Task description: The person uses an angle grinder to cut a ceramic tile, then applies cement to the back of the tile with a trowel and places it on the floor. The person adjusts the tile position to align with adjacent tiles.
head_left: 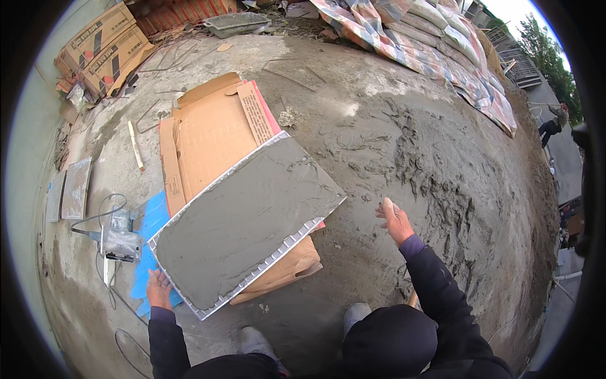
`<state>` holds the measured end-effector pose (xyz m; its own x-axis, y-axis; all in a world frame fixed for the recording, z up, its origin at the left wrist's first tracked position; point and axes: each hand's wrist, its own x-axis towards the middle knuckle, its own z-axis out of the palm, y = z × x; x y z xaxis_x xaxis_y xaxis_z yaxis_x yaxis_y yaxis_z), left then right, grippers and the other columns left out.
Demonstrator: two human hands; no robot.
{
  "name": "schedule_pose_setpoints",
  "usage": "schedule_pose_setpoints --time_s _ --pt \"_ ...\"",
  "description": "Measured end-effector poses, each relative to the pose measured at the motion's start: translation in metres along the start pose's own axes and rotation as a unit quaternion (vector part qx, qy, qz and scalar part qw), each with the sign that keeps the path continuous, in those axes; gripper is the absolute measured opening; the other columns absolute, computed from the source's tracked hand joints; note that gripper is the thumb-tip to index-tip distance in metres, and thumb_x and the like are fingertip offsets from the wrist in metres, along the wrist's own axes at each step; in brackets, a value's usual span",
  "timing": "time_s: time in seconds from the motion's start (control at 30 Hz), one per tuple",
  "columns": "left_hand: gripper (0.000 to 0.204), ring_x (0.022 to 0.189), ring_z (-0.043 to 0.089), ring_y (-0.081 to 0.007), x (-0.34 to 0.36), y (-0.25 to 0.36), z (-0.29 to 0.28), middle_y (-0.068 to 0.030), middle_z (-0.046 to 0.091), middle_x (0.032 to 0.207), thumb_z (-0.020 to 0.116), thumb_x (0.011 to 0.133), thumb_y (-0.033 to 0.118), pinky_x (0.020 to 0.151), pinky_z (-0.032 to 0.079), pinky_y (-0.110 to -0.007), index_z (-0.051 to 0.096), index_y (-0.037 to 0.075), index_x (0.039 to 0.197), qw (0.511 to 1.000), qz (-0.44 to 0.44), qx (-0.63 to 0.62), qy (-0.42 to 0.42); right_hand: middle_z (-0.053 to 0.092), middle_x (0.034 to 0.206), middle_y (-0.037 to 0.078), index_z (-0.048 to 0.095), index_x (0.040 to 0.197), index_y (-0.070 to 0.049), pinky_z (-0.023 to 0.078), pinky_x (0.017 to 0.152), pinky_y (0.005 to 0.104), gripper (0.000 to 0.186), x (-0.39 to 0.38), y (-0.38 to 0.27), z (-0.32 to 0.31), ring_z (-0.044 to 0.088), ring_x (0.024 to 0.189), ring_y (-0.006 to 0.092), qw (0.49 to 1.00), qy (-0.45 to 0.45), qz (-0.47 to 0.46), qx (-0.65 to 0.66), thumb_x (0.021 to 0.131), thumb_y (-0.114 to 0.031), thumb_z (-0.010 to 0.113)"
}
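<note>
A large rectangular tile [246,221] lies face down on flattened cardboard [208,136], its back spread with grey mortar and its pale ribbed edge showing along the near side. My left hand [158,288] rests at the tile's near left corner, touching its edge. My right hand [394,219] hovers to the right of the tile, fingers apart and smeared with mortar, holding nothing, above the wet mortar bed [416,164] on the ground.
A power cutter with cord [120,240] lies on a blue sheet [148,230] at left. Two tile pieces [72,189] lie at far left. Cardboard boxes [101,47] and stacked sacks under a striped tarp [442,44] stand behind. My shoes [353,312] are near.
</note>
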<state>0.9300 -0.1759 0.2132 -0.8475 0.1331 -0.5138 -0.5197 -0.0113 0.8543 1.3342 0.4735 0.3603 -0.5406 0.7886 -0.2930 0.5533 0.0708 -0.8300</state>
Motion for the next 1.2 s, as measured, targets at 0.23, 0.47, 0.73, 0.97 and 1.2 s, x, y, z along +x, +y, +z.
schedule_pose_setpoints --time_s 0.23,0.47,0.73,0.97,1.2 --pt "0.086 0.148 0.047 -0.0337 0.046 0.012 0.024 -0.0225 0.048 0.16 0.04 0.11 0.064 0.124 0.035 -0.046 0.041 -0.009 0.156 0.987 -0.018 -0.083 -0.137 0.033 0.166 0.035 0.015 0.161 0.017 0.036 0.123 0.0537 0.11 0.054 -0.008 0.079 0.039 0.153 0.0446 0.915 -0.042 0.201 0.346 0.105 -0.074 0.039" --pt "0.068 0.144 0.051 -0.0332 0.078 0.023 0.032 -0.0197 0.053 0.156 0.036 0.116 0.051 0.123 0.037 -0.046 0.047 -0.006 0.151 0.975 -0.005 -0.192 -0.115 0.015 0.172 0.033 -0.004 0.164 0.013 0.023 0.13 0.0533 0.113 0.057 0.0 0.116 0.024 0.159 0.0448 0.84 -0.052 0.192 0.504 0.105 -0.073 0.041" --pt "0.057 0.134 0.06 -0.032 0.076 0.048 0.071 -0.0142 0.06 0.15 0.039 0.114 0.045 0.116 0.045 -0.048 0.052 0.001 0.149 0.982 -0.026 -0.185 0.015 0.033 0.168 0.027 0.017 0.164 0.008 0.027 0.128 0.0538 0.098 0.063 0.005 0.127 0.037 0.154 0.041 0.833 -0.079 0.123 0.534 0.108 -0.071 0.035" --pt "0.054 0.127 0.065 -0.033 0.0 0.079 0.051 -0.0147 0.068 0.14 0.035 0.113 0.042 0.112 0.049 -0.048 0.062 0.004 0.14 0.982 -0.069 -0.174 -0.011 0.048 0.158 0.023 0.027 0.161 0.008 0.036 0.122 0.0504 0.096 -0.001 -0.028 0.071 0.05 0.143 0.0374 0.872 -0.031 0.113 0.476 0.107 -0.07 0.043" --pt "0.053 0.127 0.065 -0.0306 -0.161 0.259 0.061 -0.0127 0.068 0.14 0.038 0.112 0.041 0.115 0.047 -0.044 0.062 0.004 0.141 0.989 -0.094 -0.074 -0.091 0.06 0.145 0.019 0.042 0.154 0.007 0.045 0.111 0.0439 0.091 -0.173 -0.138 -0.045 0.059 0.13 0.0309 0.857 0.072 0.157 0.486 0.106 -0.069 0.048"
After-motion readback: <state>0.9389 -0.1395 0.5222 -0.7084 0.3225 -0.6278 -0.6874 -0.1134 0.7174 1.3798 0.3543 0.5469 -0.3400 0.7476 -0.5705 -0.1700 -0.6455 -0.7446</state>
